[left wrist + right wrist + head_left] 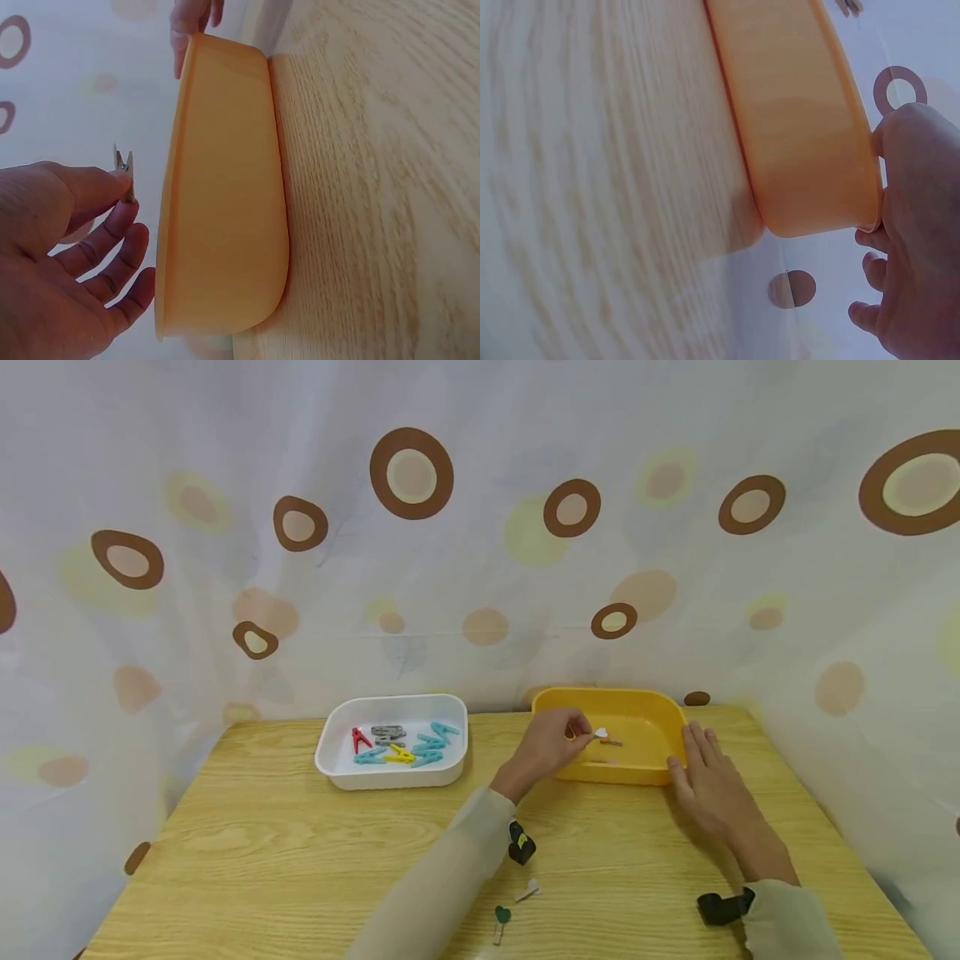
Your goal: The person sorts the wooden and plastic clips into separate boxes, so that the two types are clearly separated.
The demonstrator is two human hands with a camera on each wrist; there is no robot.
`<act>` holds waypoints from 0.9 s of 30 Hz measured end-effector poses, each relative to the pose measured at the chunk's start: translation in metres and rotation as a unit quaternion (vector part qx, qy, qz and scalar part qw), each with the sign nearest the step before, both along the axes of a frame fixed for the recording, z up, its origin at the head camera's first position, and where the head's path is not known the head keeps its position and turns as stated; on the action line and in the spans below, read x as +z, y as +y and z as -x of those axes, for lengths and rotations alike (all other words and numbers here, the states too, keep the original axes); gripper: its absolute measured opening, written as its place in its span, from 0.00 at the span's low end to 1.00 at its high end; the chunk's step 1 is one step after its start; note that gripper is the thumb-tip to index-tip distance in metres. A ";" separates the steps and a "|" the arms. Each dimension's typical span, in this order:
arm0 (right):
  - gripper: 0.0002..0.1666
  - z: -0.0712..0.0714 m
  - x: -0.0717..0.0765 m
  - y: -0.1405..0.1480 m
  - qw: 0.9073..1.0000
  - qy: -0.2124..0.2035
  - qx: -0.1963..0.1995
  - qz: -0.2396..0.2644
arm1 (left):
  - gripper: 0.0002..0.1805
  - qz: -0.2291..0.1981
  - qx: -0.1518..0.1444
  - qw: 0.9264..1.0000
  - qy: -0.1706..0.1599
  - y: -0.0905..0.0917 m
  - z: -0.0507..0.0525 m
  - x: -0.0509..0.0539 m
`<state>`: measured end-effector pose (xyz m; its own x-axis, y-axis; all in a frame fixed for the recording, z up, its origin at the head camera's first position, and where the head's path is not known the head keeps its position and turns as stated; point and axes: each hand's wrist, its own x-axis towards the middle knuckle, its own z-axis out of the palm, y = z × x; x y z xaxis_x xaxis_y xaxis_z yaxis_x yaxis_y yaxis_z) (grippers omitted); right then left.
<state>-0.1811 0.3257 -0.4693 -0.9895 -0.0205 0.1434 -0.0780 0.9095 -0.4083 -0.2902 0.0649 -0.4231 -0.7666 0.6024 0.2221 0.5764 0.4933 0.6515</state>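
My left hand (546,745) is over the left part of the yellow tray (611,774). Between thumb and forefinger it pinches a small clothespin with a white heart (601,732); the left wrist view shows the clothespin's (126,180) two legs sticking up from the fingertips. Inside the tray lie a few more small clothespins (611,742), partly hidden by the hand. With its fingers extended, my right hand (716,797) touches the tray's right end, and in the right wrist view its thumb lies at the rim (874,172).
To the left stands a white tray (397,777) holding red, blue and yellow plastic pegs and some metal clips. Nearer me on the wooden table (300,877) lie a green-heart clothespin (502,920) and a white-heart one (528,890). A patterned curtain (480,568) hangs behind.
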 end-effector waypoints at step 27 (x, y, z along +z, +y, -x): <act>0.41 -0.001 0.000 -0.003 1.000 0.007 -0.010 0.004 | 0.02 0.145 0.018 0.989 -0.013 0.041 0.030 -0.023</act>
<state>-0.1799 0.3230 -0.4694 -0.9877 0.0004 0.1567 -0.0654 0.9076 -0.4146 -0.3200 0.1056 -0.4463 -0.7923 0.6096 0.0233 0.5393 0.6821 0.4938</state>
